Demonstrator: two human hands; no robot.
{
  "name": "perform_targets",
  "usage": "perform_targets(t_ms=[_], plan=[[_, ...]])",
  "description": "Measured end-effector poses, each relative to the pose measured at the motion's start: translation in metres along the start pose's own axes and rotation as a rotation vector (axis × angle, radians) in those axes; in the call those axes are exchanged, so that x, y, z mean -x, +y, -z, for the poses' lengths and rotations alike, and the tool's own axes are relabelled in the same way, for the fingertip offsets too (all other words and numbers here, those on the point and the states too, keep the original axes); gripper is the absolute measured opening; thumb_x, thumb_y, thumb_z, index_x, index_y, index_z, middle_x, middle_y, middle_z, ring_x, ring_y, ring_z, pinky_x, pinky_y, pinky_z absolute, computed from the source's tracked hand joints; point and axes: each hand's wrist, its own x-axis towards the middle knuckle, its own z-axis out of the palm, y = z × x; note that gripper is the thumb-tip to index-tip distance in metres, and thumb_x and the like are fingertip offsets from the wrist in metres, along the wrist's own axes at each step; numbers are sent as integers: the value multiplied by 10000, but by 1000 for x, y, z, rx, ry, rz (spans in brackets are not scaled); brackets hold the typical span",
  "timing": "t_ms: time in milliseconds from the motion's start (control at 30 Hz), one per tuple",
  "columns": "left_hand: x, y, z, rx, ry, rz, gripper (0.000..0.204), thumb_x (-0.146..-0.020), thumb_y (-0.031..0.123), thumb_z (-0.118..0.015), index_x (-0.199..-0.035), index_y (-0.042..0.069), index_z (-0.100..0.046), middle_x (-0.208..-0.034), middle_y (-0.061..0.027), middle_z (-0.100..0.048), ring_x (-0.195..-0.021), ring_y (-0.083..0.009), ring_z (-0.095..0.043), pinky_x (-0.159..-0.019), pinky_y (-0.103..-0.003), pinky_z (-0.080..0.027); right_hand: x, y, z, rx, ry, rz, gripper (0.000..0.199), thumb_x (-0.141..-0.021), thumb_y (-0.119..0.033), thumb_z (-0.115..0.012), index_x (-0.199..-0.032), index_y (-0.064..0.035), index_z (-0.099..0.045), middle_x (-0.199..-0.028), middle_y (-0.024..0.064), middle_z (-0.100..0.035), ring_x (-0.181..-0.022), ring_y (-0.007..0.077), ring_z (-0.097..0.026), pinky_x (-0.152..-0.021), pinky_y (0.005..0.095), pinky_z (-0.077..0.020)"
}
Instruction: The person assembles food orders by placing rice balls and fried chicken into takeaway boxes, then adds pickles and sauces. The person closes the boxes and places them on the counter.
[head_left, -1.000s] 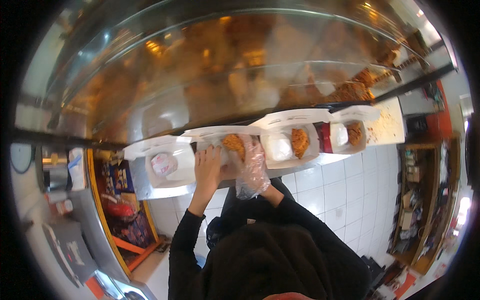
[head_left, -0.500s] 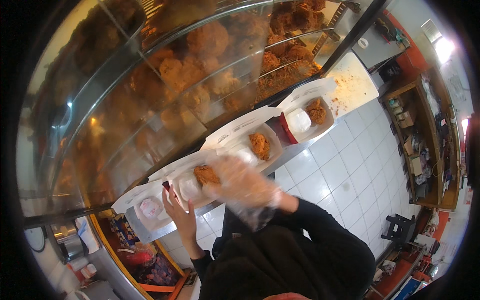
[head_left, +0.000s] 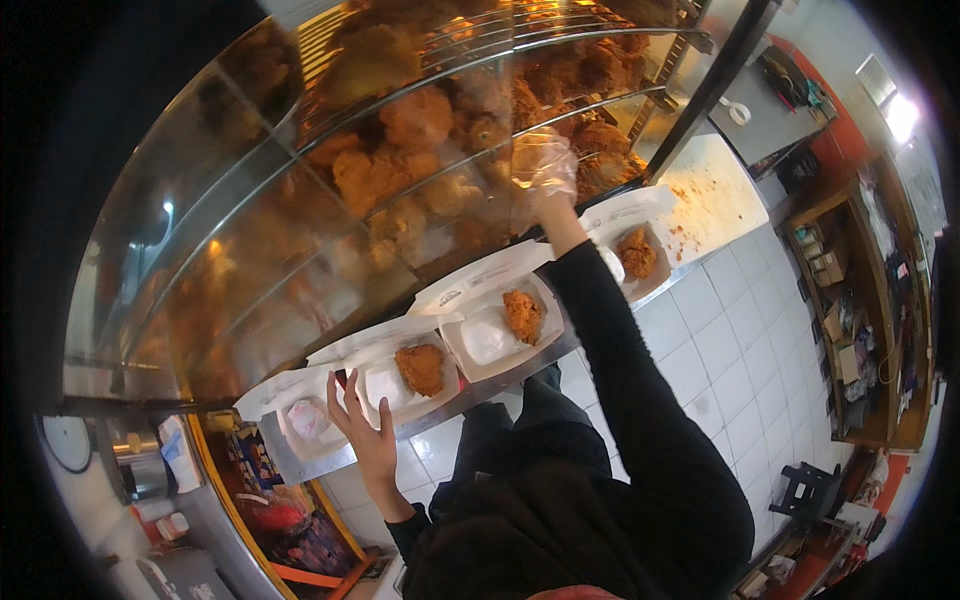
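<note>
My left hand (head_left: 372,445) is bare, its fingers spread at the near rim of a white carton (head_left: 452,392). That carton holds a white wrapped bundle (head_left: 381,386) and a piece of fried chicken (head_left: 420,369). In a clear plastic glove, my right hand (head_left: 546,165) reaches into the glass-fronted display case beside heaped fried chicken (head_left: 604,150); its fingertips are unclear. Two cartons to the right also contain chicken pieces (head_left: 522,317), with a wrapped bundle (head_left: 487,336) in each. The leftmost carton shows only a wrapped bundle (head_left: 307,419).
The case's curved glass (head_left: 250,270) and dark post (head_left: 705,95) border the reach. At the right end lies a crumb-strewn pale board (head_left: 735,190). Wooden shelves (head_left: 870,330) stand right, a black stool (head_left: 803,492) on the tiled floor (head_left: 715,330).
My right hand has moved from above the cartons, up and right into the display case. My left hand stays at the carton rim. The view has shifted slightly.
</note>
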Motion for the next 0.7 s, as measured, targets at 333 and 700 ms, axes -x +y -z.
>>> perform_targets(t_ms=[333, 700], plan=[[39, -65, 39, -134, 85, 123, 399, -848, 74, -592, -1240, 141, -551, -1389, -152, -385, -1302, -363, -322, -1071, -468, -271, 28, 127, -26, -22, 371, 380, 351, -878, -243, -549, -1170, -49, -521, -1084, 112, -566, -1045, 240, -550, -871, 336, -465], [69, -179, 31, -291, 305, 367, 433, -830, 131, -601, -1256, 162, -528, -1487, -177, -269, -1335, -421, -254, -1097, -533, -193, 264, -164, 108, -803, -701, 1037, 514, -776, -307, -682, -1218, -104, -515, -1188, 111, -530, -1126, 296, -514, -957, 369, -421]])
